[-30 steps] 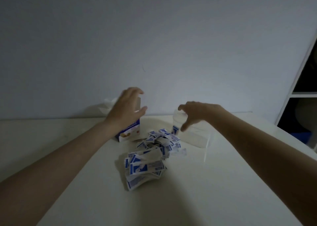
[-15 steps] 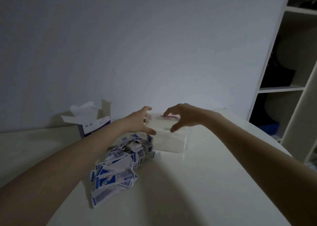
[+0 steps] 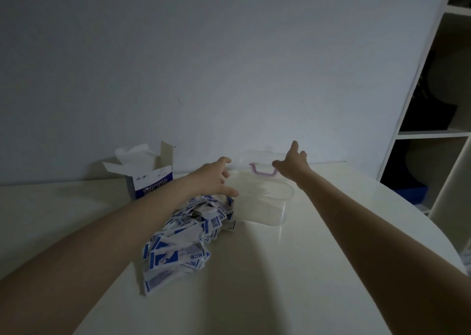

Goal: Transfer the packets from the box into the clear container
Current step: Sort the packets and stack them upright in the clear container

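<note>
The clear plastic container point(image 3: 265, 202) stands on the pale desk point(image 3: 293, 283), its translucent lid with a purple clasp point(image 3: 263, 173) tilted up at the far rim. The right hand point(image 3: 290, 164) appears to hold that lid, though the exact grip is unclear; the left hand point(image 3: 216, 179), fingers spread and empty, steadies the container's left wall. The blue-and-white paper packets point(image 3: 186, 240) lie heaped just left of the container, outside the opened blue-and-white cardboard box point(image 3: 150, 182) further left. Opening looks under way; next, the lid must be set aside and packets scooped in.

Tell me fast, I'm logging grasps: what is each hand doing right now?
Left hand: open, fingers spread at the clear container's near-left rim, holding nothing.
Right hand: lifting the container's lid by its edge, beside the purple latch.
</note>
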`<act>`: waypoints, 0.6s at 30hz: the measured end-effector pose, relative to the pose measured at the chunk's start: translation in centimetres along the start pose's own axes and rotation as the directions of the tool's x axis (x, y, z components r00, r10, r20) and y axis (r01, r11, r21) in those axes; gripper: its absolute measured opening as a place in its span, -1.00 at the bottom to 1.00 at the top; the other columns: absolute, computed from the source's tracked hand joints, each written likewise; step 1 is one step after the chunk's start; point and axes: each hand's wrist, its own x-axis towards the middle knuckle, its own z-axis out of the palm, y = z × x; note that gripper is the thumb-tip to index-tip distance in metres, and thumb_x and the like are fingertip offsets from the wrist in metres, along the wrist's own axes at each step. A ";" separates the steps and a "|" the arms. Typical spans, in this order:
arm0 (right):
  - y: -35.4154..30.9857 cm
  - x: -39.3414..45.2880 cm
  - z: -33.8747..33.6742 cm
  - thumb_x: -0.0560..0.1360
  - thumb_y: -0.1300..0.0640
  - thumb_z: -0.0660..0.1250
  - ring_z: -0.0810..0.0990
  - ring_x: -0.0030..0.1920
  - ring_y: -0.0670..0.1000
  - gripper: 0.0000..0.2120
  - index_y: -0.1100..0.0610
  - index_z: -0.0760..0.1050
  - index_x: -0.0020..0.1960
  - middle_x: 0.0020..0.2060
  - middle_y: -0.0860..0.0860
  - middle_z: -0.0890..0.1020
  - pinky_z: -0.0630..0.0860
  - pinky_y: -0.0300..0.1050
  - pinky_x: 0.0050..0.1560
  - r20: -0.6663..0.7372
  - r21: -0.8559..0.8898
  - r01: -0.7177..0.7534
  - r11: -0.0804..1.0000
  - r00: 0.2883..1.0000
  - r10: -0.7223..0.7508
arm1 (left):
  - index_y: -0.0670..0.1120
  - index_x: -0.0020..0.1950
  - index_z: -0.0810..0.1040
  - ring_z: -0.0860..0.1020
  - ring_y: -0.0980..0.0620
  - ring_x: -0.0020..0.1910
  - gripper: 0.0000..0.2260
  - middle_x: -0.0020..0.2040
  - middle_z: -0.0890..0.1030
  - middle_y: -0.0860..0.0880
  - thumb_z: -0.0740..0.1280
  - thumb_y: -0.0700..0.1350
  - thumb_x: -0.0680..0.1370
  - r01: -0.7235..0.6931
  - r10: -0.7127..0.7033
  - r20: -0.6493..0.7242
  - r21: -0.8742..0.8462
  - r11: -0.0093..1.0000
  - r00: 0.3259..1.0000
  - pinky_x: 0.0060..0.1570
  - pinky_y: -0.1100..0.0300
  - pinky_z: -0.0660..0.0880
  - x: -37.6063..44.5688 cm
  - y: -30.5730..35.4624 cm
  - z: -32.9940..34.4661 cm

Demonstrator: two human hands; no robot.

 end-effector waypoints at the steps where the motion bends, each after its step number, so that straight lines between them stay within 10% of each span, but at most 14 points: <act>1: -0.1 -0.1 -0.3 0.53 0.14 0.23 0.30 0.35 0.30 -0.34 0.18 -0.05 0.49 0.42 0.26 0.12 0.29 0.07 0.35 0.014 -0.034 -0.012 0.999 1.000 0.012 | -0.06 0.48 0.13 0.44 0.07 0.15 -0.25 0.32 0.42 -0.03 0.45 0.04 0.42 -0.004 0.004 -0.002 0.018 1.000 1.000 0.18 0.15 0.43 -0.4 0.1 -0.3; 8: -2.6 -4.7 -1.1 0.50 -0.03 0.30 0.39 0.33 0.16 -0.58 0.16 0.43 0.28 0.30 0.15 0.46 0.32 0.00 0.33 0.164 -0.252 0.424 0.870 0.905 -0.393 | 0.07 0.18 0.49 0.41 0.11 0.18 -0.64 0.15 0.43 0.10 0.40 0.13 0.43 -0.069 0.053 0.089 0.194 0.979 0.995 0.07 0.16 0.44 -7.3 0.0 -3.2; 12: -4.1 -9.1 0.9 0.49 0.00 0.31 0.49 0.16 0.15 -0.73 0.16 0.57 0.07 0.10 0.12 0.59 0.45 0.03 0.18 0.133 -0.319 0.627 0.711 0.772 -0.622 | 0.05 0.25 0.37 0.42 0.08 0.07 -0.45 0.09 0.39 0.09 0.44 0.20 0.35 -0.012 -0.137 0.324 0.418 0.909 0.936 0.03 0.25 0.41 -11.3 -1.1 -2.3; 15: -4.6 -13.3 2.7 0.50 0.10 0.33 0.56 -0.07 -0.01 -0.80 0.22 0.59 0.02 -0.01 0.11 0.66 0.47 -0.34 -0.08 0.301 -0.176 0.769 0.614 0.636 -0.711 | 0.01 0.33 0.25 0.43 -0.03 0.13 -0.31 0.13 0.35 -0.01 0.46 0.21 0.33 0.029 -0.231 0.281 0.576 0.817 0.932 0.12 0.14 0.47 -12.2 -2.9 -0.3; 18: -4.1 -16.5 4.7 0.49 0.09 0.33 0.54 0.02 0.02 -0.70 0.17 0.53 0.18 0.11 0.10 0.61 0.46 -0.22 0.06 0.506 -0.216 0.820 0.530 0.558 -0.658 | -0.10 0.31 0.32 0.49 -0.06 0.08 -0.44 0.13 0.45 -0.09 0.45 -0.03 0.40 0.052 -0.163 0.167 0.525 0.849 0.972 -0.01 0.18 0.47 -12.3 -3.6 0.9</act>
